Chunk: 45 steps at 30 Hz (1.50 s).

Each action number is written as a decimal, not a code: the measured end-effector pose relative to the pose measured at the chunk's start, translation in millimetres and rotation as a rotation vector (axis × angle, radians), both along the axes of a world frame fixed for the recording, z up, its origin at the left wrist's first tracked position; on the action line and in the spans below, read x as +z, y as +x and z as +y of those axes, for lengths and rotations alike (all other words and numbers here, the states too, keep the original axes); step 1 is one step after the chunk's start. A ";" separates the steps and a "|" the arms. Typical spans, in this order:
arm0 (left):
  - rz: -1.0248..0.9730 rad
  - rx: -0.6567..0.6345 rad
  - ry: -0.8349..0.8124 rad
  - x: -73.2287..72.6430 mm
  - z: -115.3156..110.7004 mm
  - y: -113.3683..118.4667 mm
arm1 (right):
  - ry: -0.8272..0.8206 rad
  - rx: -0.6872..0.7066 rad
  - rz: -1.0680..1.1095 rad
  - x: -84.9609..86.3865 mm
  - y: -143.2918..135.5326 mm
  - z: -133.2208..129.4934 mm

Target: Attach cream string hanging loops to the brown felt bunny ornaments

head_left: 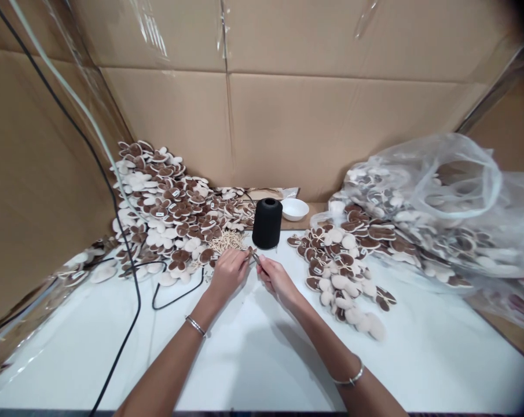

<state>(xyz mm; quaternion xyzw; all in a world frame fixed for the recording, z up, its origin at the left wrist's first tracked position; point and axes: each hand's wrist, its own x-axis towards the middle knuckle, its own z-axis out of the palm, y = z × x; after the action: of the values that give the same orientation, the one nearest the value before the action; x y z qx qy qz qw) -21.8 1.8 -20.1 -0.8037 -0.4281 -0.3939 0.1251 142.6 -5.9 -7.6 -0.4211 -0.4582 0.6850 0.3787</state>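
Note:
My left hand point(231, 271) is closed in a pinch just in front of the black cone of thread point(267, 226). What its fingertips grip is too small to make out. My right hand point(278, 280) faces it, thumb and fingers closed on a slim metal tool point(255, 257) whose tip reaches toward the left fingertips. The tool's exact kind does not show. Close behind the left hand lies a small heap of cream cord pieces point(227, 241). Brown and white plush flower shapes point(179, 200) are piled beyond it on the left.
More plush flower shapes point(342, 284) spread over the white table point(262, 365) at right. Others sit in a clear plastic bag point(457, 202). A white bowl point(295, 209) stands behind the cone. Black cable point(135, 278) crosses the left side. Cardboard walls point(288, 127) enclose the table.

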 end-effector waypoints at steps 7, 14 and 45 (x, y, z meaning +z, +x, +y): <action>0.045 -0.004 0.063 5.1 2.2 -5.7 | -0.021 0.049 0.041 3.5 2.1 -0.3; 0.000 -0.028 -0.013 3.6 0.9 -5.0 | -0.015 0.025 0.026 3.0 1.5 -1.5; -0.892 -0.297 -0.694 8.6 -1.3 11.3 | 0.214 -0.199 -0.008 9.1 8.9 3.1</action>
<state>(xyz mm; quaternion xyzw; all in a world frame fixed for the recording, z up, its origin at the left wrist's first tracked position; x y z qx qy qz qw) -10.5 0.6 -11.5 -0.6056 -0.4259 -0.5443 -0.3944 151.5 -2.7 1.4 -0.4244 -0.4863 0.5896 0.4856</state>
